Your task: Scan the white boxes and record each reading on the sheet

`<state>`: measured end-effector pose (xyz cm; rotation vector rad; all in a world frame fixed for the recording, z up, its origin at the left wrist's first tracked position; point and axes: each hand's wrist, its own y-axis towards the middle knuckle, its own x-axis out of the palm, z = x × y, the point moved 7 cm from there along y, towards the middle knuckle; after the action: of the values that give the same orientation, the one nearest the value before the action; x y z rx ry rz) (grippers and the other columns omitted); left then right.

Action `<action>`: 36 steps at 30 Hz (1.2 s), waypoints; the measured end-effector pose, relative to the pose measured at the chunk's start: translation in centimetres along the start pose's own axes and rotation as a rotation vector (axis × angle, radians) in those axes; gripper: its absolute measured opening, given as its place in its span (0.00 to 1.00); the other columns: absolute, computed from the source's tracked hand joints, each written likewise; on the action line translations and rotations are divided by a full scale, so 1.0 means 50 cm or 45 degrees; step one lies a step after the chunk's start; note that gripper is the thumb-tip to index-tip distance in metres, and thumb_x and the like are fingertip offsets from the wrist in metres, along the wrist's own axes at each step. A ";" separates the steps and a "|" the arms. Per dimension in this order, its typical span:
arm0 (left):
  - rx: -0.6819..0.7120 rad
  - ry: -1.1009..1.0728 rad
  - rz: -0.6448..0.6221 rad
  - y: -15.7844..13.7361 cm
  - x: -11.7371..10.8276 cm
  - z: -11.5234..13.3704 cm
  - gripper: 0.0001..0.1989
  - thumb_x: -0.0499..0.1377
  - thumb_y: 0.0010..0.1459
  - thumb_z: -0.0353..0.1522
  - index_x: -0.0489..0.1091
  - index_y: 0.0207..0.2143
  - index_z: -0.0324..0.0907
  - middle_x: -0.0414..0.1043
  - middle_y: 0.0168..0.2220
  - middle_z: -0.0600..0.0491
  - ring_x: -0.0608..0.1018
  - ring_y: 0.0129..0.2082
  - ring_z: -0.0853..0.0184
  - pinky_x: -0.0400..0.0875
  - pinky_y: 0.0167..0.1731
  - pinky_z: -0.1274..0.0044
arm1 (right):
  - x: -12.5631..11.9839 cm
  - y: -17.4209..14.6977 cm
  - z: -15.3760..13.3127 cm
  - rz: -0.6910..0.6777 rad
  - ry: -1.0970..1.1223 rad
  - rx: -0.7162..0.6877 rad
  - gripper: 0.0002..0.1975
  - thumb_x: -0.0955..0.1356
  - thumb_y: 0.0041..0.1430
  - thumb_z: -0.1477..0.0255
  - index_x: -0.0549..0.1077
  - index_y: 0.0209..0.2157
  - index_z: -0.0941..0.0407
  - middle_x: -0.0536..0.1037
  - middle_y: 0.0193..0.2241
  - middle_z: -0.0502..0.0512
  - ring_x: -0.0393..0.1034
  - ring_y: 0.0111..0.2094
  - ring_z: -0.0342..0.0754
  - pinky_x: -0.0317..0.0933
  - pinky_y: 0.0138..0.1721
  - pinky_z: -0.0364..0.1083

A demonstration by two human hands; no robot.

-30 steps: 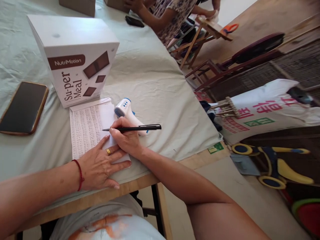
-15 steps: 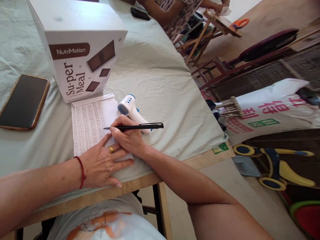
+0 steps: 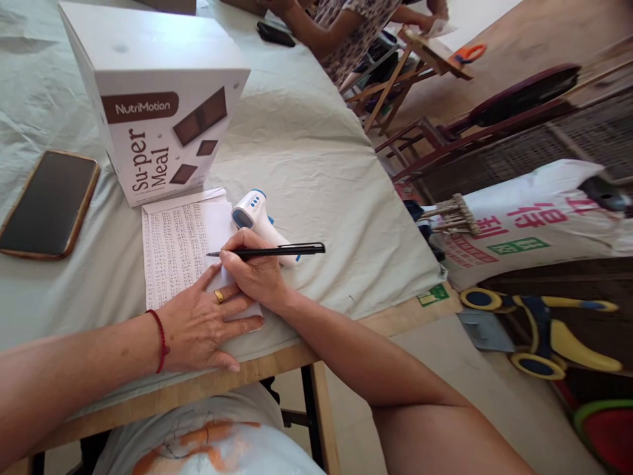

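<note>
A black pen (image 3: 281,250) is pinched in my right hand (image 3: 260,270), its tip at the edge of the written columns on a white paper pad (image 3: 173,244). Small handwriting covers the left part of the sheet; a strip on the right is blank. Spread flat over the lower part of the pad lies my left hand (image 3: 210,326), fingers apart, with a gold ring and a red cord bracelet. Its fingertips reach beside my right hand. Just beyond my right hand rests a white and blue infrared thermometer (image 3: 260,214), its handle partly hidden.
A white NutriMotion box (image 3: 163,132) stands behind the pad. To the left lies a phone (image 3: 49,204) on the cloth-covered table (image 3: 316,178). Another person's arm (image 3: 321,36) is at the far side. A white printed sack (image 3: 529,224) and a yellow-blue tricycle-like object (image 3: 539,330) are at the right.
The view has shifted slightly. The pen tip sits marginally farther right, while my left hand stays flat on the pad.
</note>
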<state>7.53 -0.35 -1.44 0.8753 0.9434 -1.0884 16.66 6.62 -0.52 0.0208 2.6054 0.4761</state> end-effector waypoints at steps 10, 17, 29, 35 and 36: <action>-0.021 -0.006 -0.039 0.000 -0.001 0.001 0.35 0.60 0.61 0.52 0.63 0.64 0.44 0.73 0.54 0.47 0.71 0.57 0.52 0.41 0.66 0.50 | 0.003 0.000 0.000 0.003 0.018 0.019 0.06 0.64 0.52 0.72 0.65 0.23 0.52 0.67 0.20 0.47 0.60 0.23 0.44 0.62 0.26 0.45; -0.026 -0.022 -0.047 0.001 -0.003 -0.001 0.34 0.60 0.62 0.51 0.62 0.64 0.44 0.72 0.54 0.47 0.71 0.57 0.52 0.40 0.67 0.50 | 0.001 0.000 -0.004 0.028 0.039 -0.004 0.06 0.64 0.51 0.75 0.64 0.23 0.52 0.66 0.20 0.46 0.60 0.23 0.43 0.61 0.26 0.45; -0.013 -0.023 -0.019 0.000 -0.001 -0.001 0.35 0.61 0.61 0.52 0.63 0.64 0.43 0.73 0.53 0.47 0.71 0.57 0.52 0.40 0.66 0.50 | 0.002 0.000 -0.002 0.039 0.056 0.047 0.05 0.64 0.50 0.72 0.64 0.22 0.52 0.66 0.19 0.46 0.59 0.22 0.43 0.61 0.26 0.45; 0.001 -0.011 0.003 -0.001 -0.003 0.000 0.35 0.59 0.62 0.52 0.64 0.64 0.43 0.73 0.54 0.47 0.71 0.57 0.52 0.40 0.67 0.51 | 0.001 0.002 -0.007 0.035 0.058 0.034 0.05 0.64 0.50 0.72 0.64 0.22 0.51 0.66 0.19 0.46 0.59 0.22 0.43 0.62 0.25 0.45; -0.004 -0.016 -0.007 -0.001 -0.003 0.000 0.34 0.59 0.62 0.52 0.64 0.64 0.43 0.73 0.54 0.47 0.71 0.57 0.52 0.40 0.67 0.51 | 0.001 0.002 -0.006 0.036 0.055 0.036 0.05 0.64 0.50 0.73 0.64 0.22 0.51 0.66 0.19 0.46 0.59 0.22 0.43 0.62 0.25 0.45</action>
<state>7.44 -0.31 -1.33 0.8631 0.9374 -1.0952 16.46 6.62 -0.25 0.0570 2.6571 0.4541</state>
